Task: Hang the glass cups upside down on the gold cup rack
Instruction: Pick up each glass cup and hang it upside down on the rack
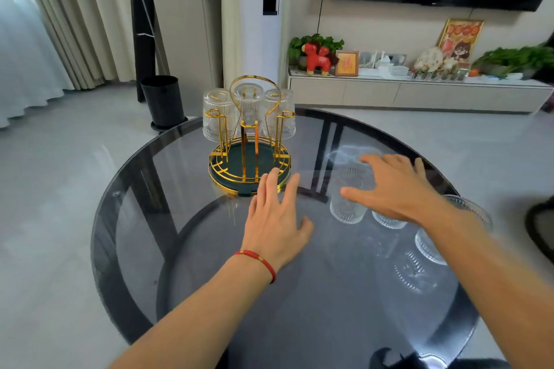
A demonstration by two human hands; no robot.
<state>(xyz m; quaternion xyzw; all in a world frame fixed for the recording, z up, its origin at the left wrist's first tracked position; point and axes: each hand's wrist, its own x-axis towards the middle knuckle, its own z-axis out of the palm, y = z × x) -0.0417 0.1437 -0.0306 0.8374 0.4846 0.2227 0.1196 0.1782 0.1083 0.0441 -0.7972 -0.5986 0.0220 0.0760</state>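
The gold cup rack (249,153) with a dark green round base stands at the far middle of the round glass table (209,249). Three ribbed glass cups (216,115) hang upside down on its rear pegs; the front pegs are bare. My left hand (274,216) hovers open just in front of the rack's base, fingers spread. My right hand (392,186) is open above a ribbed glass cup (349,201) standing on the table, fingers reaching over its rim. Two more glass cups, one (388,220) half hidden under my wrist and another (428,244) nearer me, stand to the right.
A black bin (163,100) stands on the floor beyond the table's far left edge. A low white cabinet (416,93) with plants and ornaments runs along the back wall. A dark object (539,228) sits at the right edge.
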